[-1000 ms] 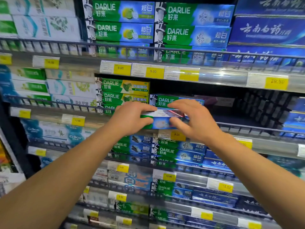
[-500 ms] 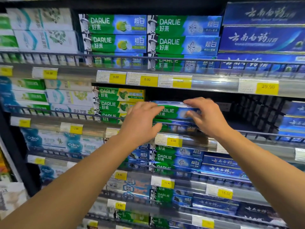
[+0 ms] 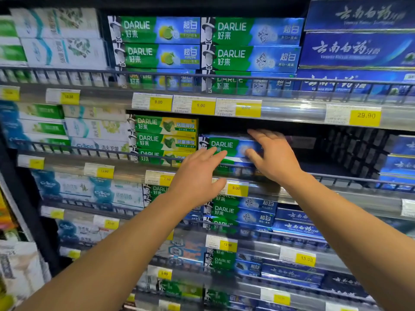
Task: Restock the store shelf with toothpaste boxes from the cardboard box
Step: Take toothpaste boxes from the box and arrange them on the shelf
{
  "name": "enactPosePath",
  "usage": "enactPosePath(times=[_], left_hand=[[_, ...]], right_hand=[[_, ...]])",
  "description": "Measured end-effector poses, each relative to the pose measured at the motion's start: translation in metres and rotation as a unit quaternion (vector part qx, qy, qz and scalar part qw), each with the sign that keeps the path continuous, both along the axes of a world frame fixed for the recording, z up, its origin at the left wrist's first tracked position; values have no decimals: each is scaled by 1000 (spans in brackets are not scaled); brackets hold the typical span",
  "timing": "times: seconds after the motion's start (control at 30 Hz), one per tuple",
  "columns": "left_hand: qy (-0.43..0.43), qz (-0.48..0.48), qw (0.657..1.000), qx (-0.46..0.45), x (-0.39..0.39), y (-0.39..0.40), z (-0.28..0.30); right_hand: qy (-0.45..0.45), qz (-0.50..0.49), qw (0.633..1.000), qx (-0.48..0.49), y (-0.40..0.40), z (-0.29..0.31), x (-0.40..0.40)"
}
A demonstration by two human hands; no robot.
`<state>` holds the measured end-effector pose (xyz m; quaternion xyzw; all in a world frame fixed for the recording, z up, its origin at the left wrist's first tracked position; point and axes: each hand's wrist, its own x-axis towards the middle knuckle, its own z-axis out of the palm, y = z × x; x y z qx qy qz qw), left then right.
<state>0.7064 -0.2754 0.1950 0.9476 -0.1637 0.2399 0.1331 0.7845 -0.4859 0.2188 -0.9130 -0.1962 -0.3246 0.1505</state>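
1. Evidently the placing step: a green-and-blue Darlie toothpaste box [image 3: 226, 146] lies on top of a like box in the second shelf [image 3: 336, 178] from the top, behind its wire front rail [image 3: 350, 178], just right of the green-and-yellow Darlie stack [image 3: 166, 133].
2. Right hand [image 3: 272, 157]: fingers curled over the box's right end, thumb on its front face, fingertips on its top edge. It grips the box.
3. Left hand [image 3: 198, 176]: fingers straight and together, tips touching the lower left of the box's front face. It pushes or steadies and clasps nothing.
4. Hands are apart, one at each end of the box.
5. Slot state: dark empty space above the box and to its right, as far as the blue boxes [image 3: 402, 153] at the shelf's right edge. Room for more stock, by my judgement.
6. Cardboard box: not in view, so I cannot say where it stands or what it holds.
7. Next move, as judged: square the box flush with the one beneath and with the rail, let go with the right hand, draw both hands clear over the rail without snagging the price tags [image 3: 237, 188], then go back to the cardboard box for another.
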Motion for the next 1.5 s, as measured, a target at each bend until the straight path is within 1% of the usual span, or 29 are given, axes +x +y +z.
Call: enactPosePath(times=[0.07, 0.17, 0.27, 0.33, 0.47, 0.63, 0.77, 0.83, 1.0, 1.07, 1.23, 1.4, 1.5], left_hand=[[-13, -4, 999, -36, -5, 3, -7], [-4, -1, 996, -86, -17, 7, -24], [23, 4, 990, -136, -33, 11, -49], [52, 7, 986, -159, -44, 13, -71], [134, 17, 972, -192, -68, 15, -120], [229, 17, 954, -190, -99, 22, -192], [317, 38, 935, -156, -112, 34, -255], [353, 56, 919, -166, -119, 40, -286], [415, 86, 888, -180, -132, 61, -369], [442, 92, 877, -166, -135, 66, -410], [479, 98, 863, -131, -146, 72, -536], [537, 93, 831, -109, -150, 66, -654], [535, 88, 835, -96, -150, 61, -723]], right_hand=[[-35, -13, 999, 20, 1, -2, -11], [-103, 2, 994, 47, 2, -12, -35], [-111, 28, 989, 91, 5, -39, -68], [-76, 46, 991, 105, 9, -68, -94], [42, 53, 995, 77, 20, -142, -139], [161, 51, 984, 55, 39, -224, -173], [245, 28, 968, 55, 56, -289, -194], [296, 20, 954, 49, 62, -323, -201], [388, -12, 921, 44, 71, -416, -216], [425, -34, 904, 35, 73, -461, -223], [502, -44, 863, 34, 71, -589, -236], [556, -48, 830, 5, 60, -701, -241], [572, -32, 820, 5, 58, -770, -236]])
